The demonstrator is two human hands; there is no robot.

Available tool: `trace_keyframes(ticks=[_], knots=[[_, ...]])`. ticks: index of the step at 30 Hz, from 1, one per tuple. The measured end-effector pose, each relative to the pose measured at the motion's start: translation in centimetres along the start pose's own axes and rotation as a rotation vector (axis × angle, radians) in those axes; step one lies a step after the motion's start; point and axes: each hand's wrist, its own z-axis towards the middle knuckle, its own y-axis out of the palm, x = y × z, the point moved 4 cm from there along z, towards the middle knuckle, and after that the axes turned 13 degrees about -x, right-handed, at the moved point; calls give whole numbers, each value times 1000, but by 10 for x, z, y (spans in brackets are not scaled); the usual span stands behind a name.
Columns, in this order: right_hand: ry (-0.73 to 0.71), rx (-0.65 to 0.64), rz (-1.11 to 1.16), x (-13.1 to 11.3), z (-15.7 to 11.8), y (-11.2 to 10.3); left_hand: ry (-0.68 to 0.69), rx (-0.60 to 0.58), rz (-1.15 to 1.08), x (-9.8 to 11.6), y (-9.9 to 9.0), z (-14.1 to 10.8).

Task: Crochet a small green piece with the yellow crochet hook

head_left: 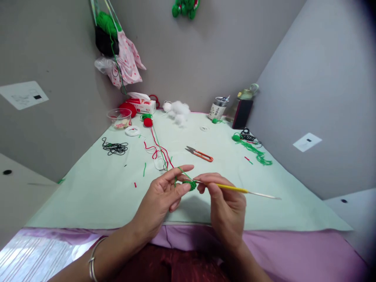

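Between thumb and fingers, my left hand [164,192] pinches a small green crocheted piece [192,185], with green yarn looped over its raised index finger. The yarn runs back across the table toward the far left. My right hand [226,203] grips a crochet hook [232,188] with a yellow handle and silver ends. The hook's tip lies at the green piece, while its other end points right. Both hands are close together above the table's near edge. Whether the tip is inside a stitch is too small to tell.
Orange-handled snips [199,154] lie beyond the hands. Black cord [115,147], a plastic tub [120,118] and a tissue box [142,105] are left. White stuffing [179,111] sits at the back. A pen tin [217,108], phone [242,114] and green yarn [255,149] are right.
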Motion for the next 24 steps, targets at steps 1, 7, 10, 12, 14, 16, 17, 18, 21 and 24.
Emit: trace_keyframes(ticks=[1, 7, 10, 12, 14, 16, 17, 18, 21, 24], knots=[[25, 11, 50, 2, -1, -1, -4, -3, 9, 0, 0, -1], [53, -1, 245, 4, 2, -4, -27, -4, 34, 4, -1, -2], [1, -16, 112, -4, 1, -5, -16, 9, 64, 6, -2, -3], [-32, -22, -19, -9, -2, -5, -5, 18, 91, 5, -4, -4], [-79, -28, -147, -14, -5, -6, 8, 22, 127, 5, -5, -5], [-173, -58, -274, -17, -8, -4, 27, 41, 177, 4, -5, -6], [-235, -81, -346, -18, -10, -2, 39, 57, 196, 3, -5, -6], [-299, -108, -428, -18, -12, 1, 47, 71, 198, 3, -4, -6], [-424, -112, -694, -15, -19, 6, -15, 59, 40, -2, -1, -3], [-384, -60, -699, -11, -18, 4, -152, -24, -209, -7, 3, 3]])
